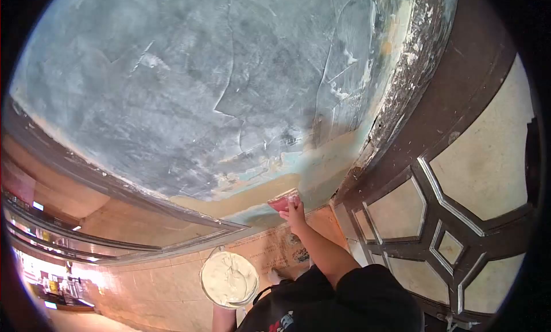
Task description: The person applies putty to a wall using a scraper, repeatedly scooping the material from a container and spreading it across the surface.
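Note:
My right hand is closed around a red putty spreader, whose wide edge lies against the lower part of the wall. Below and to the left is a round bucket with cream-coloured putty inside, its surface swirled. My left forearm runs up under this bucket and holds it. The bucket hides the left hand's fingers. Above the spreader, the wall's grey plaster shows cracks, scrapes and ridges, with beige and pale blue patches along its lower band.
A dark wooden door with pale panels and raised mouldings stands close on the right. Dark wooden trim borders the wall at left. Brown sheeting covers the floor by my feet. Lit furnishings lie far left.

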